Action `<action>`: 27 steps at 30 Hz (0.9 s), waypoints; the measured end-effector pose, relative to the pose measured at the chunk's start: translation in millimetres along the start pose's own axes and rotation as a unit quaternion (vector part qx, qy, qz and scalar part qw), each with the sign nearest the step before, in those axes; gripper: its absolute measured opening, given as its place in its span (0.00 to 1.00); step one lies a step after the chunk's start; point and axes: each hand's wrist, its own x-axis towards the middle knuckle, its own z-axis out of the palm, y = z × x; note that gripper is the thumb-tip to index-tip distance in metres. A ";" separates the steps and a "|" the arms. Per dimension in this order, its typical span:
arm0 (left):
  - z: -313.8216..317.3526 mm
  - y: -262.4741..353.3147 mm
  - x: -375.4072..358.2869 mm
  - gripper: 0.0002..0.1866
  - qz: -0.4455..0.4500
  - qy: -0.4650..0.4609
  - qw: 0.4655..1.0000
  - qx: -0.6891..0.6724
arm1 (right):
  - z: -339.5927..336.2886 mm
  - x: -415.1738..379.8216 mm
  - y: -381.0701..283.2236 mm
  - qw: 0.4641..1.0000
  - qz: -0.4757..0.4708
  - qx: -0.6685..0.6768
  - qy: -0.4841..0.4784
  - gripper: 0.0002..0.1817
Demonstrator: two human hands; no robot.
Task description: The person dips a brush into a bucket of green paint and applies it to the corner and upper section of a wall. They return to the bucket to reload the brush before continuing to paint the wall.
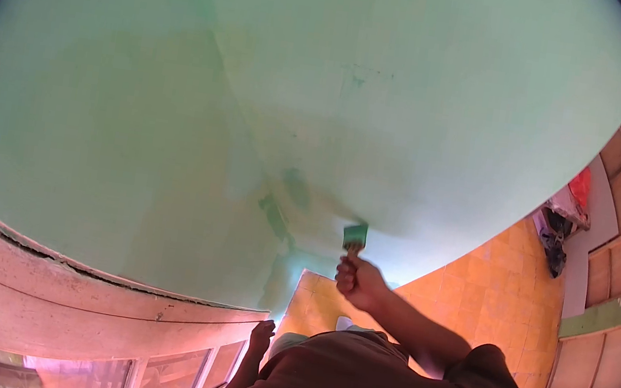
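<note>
My right hand (359,282) is wrapped round the handle of a paintbrush (354,237), whose wide bristles are green and point up at the wall. The bristles are at or very near the pale green wall (432,116); contact is not clear. Darker green patches (274,217) show along the wall's corner, left of the brush. My left hand (262,334) is low beside the end of the pink window frame, its fingers curled; whether anything is in them cannot be made out.
A pink wooden frame (72,311) with glass panes runs along the lower left. Orange floor tiles (471,296) lie below the wall. Bags and red cloth (580,187) are at the right, near a panelled partition (617,356).
</note>
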 end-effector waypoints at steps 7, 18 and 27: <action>5.4 5.9 28.7 0.19 0.044 -0.103 0.993 0.030 | 128.1 -132.9 -33.4 0.942 -0.170 -0.056 -0.285 0.13; -45.8 0.0 24.8 0.15 0.050 -0.112 0.992 0.037 | 97.0 -92.6 -42.9 0.844 -0.490 -0.158 -0.147 0.14; -56.4 -8.2 12.2 0.16 0.069 -0.117 0.990 0.039 | -45.3 7.3 13.4 0.972 -0.228 -0.026 0.046 0.10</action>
